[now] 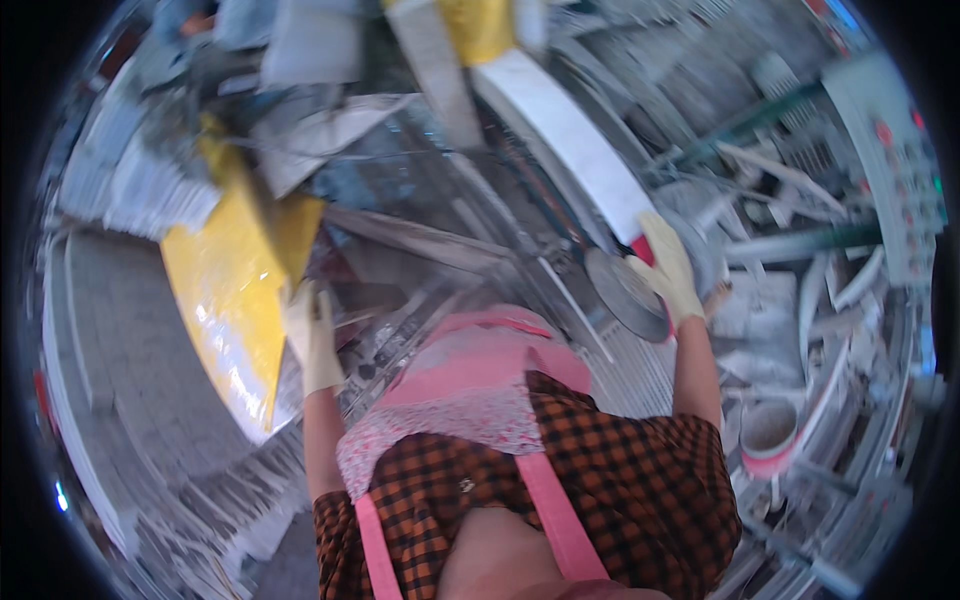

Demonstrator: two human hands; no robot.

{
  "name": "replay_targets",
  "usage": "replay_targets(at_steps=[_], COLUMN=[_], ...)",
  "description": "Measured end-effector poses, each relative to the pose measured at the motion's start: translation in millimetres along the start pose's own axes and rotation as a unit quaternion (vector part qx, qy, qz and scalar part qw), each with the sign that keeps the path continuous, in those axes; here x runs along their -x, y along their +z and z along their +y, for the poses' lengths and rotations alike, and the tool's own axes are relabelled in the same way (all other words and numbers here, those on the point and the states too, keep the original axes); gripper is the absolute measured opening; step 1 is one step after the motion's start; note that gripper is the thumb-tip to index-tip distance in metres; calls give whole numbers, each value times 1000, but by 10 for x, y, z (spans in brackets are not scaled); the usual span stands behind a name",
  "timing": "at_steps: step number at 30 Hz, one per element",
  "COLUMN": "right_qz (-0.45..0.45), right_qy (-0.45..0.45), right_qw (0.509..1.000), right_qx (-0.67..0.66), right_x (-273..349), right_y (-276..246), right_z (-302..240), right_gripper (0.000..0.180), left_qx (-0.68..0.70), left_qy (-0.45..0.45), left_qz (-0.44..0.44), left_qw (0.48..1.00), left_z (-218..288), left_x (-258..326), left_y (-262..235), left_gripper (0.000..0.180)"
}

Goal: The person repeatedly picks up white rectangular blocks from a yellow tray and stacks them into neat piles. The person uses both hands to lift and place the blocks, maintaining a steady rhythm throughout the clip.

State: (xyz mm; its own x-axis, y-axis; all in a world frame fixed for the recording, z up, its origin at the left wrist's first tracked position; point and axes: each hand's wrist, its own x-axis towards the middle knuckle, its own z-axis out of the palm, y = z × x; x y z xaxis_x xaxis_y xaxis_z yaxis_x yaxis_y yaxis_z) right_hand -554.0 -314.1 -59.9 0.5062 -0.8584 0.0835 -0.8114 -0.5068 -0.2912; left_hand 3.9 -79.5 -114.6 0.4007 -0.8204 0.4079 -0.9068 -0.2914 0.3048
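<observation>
My left hand, in a pale glove, is at the right edge of a glossy yellow curved panel. Its fingers are smeared by motion, and I cannot tell whether they grip the panel. My right hand, also gloved, is at the lower end of a long white curved strip. Something small and red shows between its thumb and fingers, closed round it. Just below that hand is a round grey disc with a dark rim.
Dusty machine rails run between my hands. To the left lie stacked grey-white sheets and a wide grey surface. A control panel with coloured buttons stands at far right, above a round pink-rimmed container and scattered offcuts.
</observation>
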Motion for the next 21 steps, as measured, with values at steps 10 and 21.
replay_targets(at_steps=[10, 21], right_qz=[32, 88], right_qy=[-97, -227], right_qw=[972, 951], right_qx=[211, 189], right_x=[-578, -1039], right_y=[318, 207], right_z=[-31, -65], right_gripper=[71, 57], left_qx=[-34, -32], left_qy=[-41, -38], left_qz=[-72, -37], left_qw=[996, 998], left_z=[-24, 46], left_x=[-38, -41], left_y=[45, 18], left_gripper=[20, 19])
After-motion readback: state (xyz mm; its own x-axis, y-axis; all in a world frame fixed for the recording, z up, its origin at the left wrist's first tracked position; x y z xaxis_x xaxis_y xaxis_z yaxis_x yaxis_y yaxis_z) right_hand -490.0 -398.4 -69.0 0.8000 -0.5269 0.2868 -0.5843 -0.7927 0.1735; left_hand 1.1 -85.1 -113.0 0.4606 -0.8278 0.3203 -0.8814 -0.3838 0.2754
